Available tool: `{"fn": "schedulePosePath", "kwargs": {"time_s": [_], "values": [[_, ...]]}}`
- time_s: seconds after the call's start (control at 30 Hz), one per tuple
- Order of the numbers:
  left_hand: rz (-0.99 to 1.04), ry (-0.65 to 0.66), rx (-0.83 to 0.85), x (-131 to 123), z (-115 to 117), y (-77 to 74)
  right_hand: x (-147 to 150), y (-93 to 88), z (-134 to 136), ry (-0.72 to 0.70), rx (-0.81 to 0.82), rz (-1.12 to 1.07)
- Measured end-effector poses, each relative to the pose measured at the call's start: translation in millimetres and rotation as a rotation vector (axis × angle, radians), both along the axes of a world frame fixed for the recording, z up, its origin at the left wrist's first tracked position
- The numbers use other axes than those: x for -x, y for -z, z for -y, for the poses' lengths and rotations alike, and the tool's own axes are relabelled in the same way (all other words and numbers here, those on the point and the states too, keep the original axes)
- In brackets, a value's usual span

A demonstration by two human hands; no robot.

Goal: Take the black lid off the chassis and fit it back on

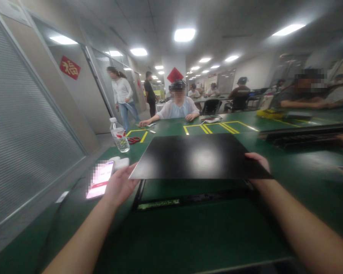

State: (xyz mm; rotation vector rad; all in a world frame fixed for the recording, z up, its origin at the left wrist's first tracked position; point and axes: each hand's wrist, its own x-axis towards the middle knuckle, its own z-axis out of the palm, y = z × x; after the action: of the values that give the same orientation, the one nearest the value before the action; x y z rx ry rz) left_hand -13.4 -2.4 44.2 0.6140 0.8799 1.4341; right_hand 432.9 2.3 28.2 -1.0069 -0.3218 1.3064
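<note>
A thin, flat black panel (200, 156) with a glossy sheen is held up level above the green table, one hand at each side. My left hand (122, 184) grips its left edge, with part of the fingers hidden beneath. On the opposite edge, my right hand (259, 164) has its thumb on top and the other fingers under the panel. Below the panel, a dark frame (188, 199) lies on the table, partly covered from view; a greenish strip shows along its near bar.
Left of the panel are a lit phone (101, 179), a water bottle (120, 136) and red-handled scissors (134, 140). Dark long parts (303, 135) lie at right. Yellow tape (208, 128) marks the green table (300, 171). A person (177, 106) sits opposite; others work behind.
</note>
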Motion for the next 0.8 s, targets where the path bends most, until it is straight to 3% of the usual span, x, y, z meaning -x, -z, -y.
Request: {"fn": "schedulePosePath", "kwargs": {"time_s": [0.37,0.53,0.8], "values": [[0.083,-0.118,0.05,-7.2,8.7,-8.0,-0.8,11.7,-5.8,-0.123,-0.03,0.235],[0.063,-0.084,0.006,-4.4,8.0,-6.4,5.9,7.4,-1.9,-0.17,0.031,0.216],[0.068,-0.146,-0.067,-0.2,5.3,-9.9,15.9,3.6,0.7,-0.326,0.177,0.238]]}}
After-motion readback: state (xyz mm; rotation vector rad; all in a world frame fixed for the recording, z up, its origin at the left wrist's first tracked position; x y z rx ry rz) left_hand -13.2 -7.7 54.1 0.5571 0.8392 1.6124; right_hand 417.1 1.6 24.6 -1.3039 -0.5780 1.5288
